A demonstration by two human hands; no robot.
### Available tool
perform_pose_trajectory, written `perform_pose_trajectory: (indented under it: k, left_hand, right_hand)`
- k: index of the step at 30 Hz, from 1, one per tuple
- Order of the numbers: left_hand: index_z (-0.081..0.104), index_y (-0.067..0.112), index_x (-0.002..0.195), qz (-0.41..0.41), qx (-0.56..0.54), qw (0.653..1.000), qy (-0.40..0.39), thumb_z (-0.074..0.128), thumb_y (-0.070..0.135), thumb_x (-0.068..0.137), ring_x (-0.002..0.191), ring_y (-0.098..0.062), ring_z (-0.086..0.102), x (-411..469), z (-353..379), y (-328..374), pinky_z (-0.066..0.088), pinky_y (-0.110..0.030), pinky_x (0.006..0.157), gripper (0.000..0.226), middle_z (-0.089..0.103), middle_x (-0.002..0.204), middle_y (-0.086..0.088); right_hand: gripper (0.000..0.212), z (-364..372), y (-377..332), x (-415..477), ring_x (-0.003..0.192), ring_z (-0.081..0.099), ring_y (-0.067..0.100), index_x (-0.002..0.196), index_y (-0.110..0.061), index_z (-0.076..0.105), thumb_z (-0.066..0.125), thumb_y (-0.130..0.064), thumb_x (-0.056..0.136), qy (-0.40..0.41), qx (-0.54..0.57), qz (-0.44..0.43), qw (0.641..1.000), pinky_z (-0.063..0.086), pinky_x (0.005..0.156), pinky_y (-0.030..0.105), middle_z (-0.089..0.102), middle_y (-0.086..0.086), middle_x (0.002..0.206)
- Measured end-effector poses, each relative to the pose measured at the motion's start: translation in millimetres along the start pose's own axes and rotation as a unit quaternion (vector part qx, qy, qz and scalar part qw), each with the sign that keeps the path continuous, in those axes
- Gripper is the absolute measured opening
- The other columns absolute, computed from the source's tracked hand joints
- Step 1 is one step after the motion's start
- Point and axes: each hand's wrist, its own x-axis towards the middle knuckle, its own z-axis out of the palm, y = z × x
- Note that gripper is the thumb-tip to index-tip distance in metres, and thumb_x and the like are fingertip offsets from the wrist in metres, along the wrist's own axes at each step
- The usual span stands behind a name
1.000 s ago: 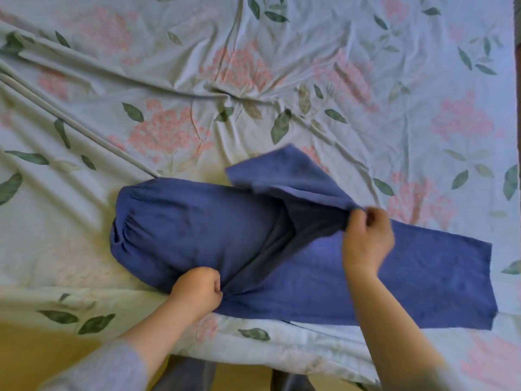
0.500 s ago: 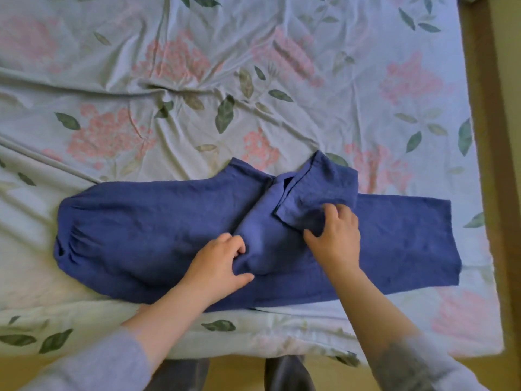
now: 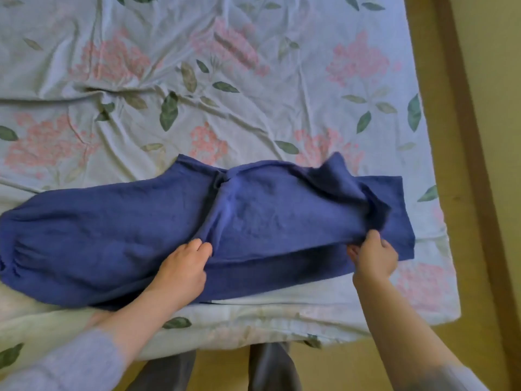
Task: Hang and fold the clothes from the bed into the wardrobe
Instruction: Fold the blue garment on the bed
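A pair of blue trousers (image 3: 112,235) lay along the near edge of the floral bedsheet (image 3: 253,80), long axis running left to right, gathered waist pointing left and hems pointing right. The left hand (image 3: 183,266) pinched a fold at mid-length with curled fingers. The right hand (image 3: 373,256) clamped its fingers on the upper layer's near edge by the hems.
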Motion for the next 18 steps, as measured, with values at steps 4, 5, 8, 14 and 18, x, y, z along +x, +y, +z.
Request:
perform_pose_trajectory:
  k: [4,5,8,14,18]
  left_hand:
    - [0.051,0.021,0.096,0.030,0.018,0.998,-0.048,0.045,0.009,0.079,0.094,-0.022,0.054,-5.9,3.8,-1.6,0.044,-0.032,0.075,0.021,0.050,0.098,0.004]
    - [0.051,0.023,0.090,0.035,0.017,0.997,-0.060,0.045,0.011,0.079,0.091,-0.021,0.055,-7.1,3.8,-1.3,0.042,-0.030,0.071,0.017,0.050,0.094,0.006]
    - [0.047,0.027,0.079,0.048,0.025,0.996,-0.070,0.046,0.025,0.082,0.083,-0.017,0.055,-8.0,3.9,2.9,0.036,-0.028,0.064,0.003,0.049,0.085,0.009]
    - [0.046,0.025,0.107,0.066,0.034,0.997,-0.013,0.067,0.046,0.079,0.097,-0.017,0.053,5.1,6.1,37.6,0.046,-0.029,0.073,0.040,0.044,0.104,0.008]
    - [0.048,0.018,0.103,0.036,0.069,0.997,-0.006,0.056,0.021,0.085,0.093,-0.023,0.056,19.0,8.6,58.3,0.046,-0.033,0.071,0.020,0.048,0.106,0.001]
  right_hand:
    - [0.010,-35.4,26.1,19.6,0.063,0.060,0.024,0.093,0.000,0.056,0.052,-0.010,0.092,-0.105,0.006,0.131,0.986,0.050,0.058,0.029,0.057,0.014,0.079]
    - [0.011,-38.9,29.8,22.2,0.066,0.061,0.023,0.096,-0.001,0.057,0.055,-0.011,0.092,-0.117,0.012,0.134,0.984,0.050,0.059,0.028,0.059,0.013,0.081]
    - [0.009,-38.9,28.2,28.4,0.078,0.063,0.022,0.092,-0.011,0.058,0.065,-0.018,0.090,-0.138,0.056,0.130,0.980,0.053,0.068,0.029,0.063,0.007,0.091]
    - [0.017,-27.7,3.2,52.2,0.070,0.056,0.018,0.077,-0.014,0.059,0.069,-0.018,0.089,-0.094,0.070,0.078,0.990,0.049,0.058,0.025,0.059,0.003,0.081]
    - [0.012,-43.0,-12.1,69.1,0.065,0.055,0.011,0.079,-0.019,0.062,0.068,-0.021,0.090,-0.078,0.024,-0.086,0.993,0.049,0.056,0.020,0.059,-0.003,0.074]
